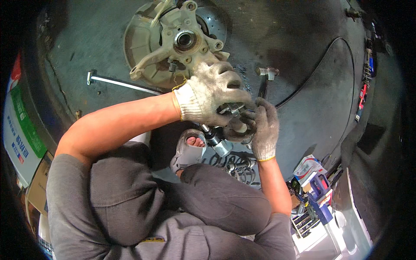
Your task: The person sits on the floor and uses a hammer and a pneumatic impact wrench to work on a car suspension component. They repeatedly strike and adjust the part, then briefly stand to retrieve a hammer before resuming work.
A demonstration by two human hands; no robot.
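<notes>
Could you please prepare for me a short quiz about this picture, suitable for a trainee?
1. In a few words: what is in the grip of the left hand?
2. True or false: the hammer lies to the left of the metal knuckle in the picture.
3. What does the right hand wear?
A) Nothing
B) A bright red mitten
C) A pale, soiled glove

Key:
1. A shiny metal part; its full shape is hidden.
2. False; it lies to the right.
3. C.
</notes>
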